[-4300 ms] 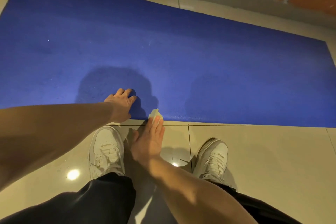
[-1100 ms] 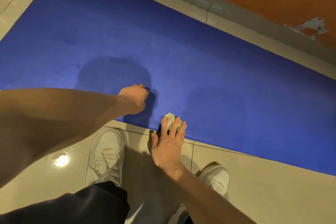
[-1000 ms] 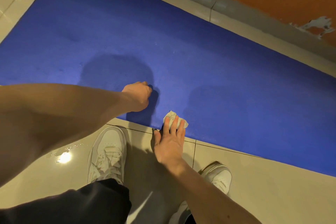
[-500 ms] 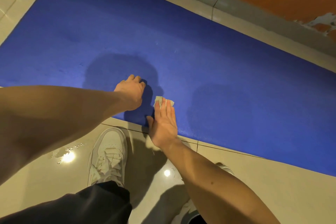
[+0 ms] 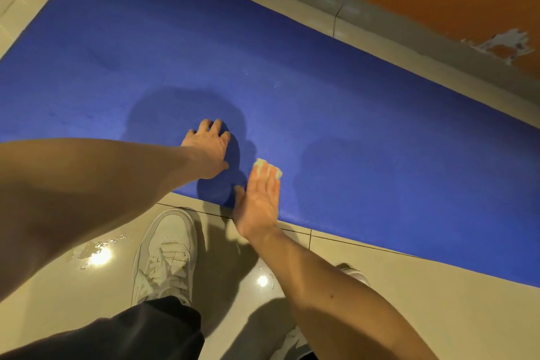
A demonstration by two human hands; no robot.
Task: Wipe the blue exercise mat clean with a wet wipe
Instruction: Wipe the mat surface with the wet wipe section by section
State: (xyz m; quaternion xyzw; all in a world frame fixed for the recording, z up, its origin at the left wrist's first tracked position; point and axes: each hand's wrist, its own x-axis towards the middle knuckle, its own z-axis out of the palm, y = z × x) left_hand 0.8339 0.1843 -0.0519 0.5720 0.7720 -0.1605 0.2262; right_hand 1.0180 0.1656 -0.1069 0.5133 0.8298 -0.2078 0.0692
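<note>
Near to far: beyond the white sneaker, the right hand, fingers straight, presses the wet wipe flat just inside the near edge of the blue exercise mat, its long axis crosswise ahead, the left hand, splayed and empty, braced slightly farther in.

Wipe on mat, under right hand.

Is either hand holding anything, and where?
The right hand presses a crumpled pale wet wipe under its fingertips onto the blue mat; the left hand holds nothing.
</note>
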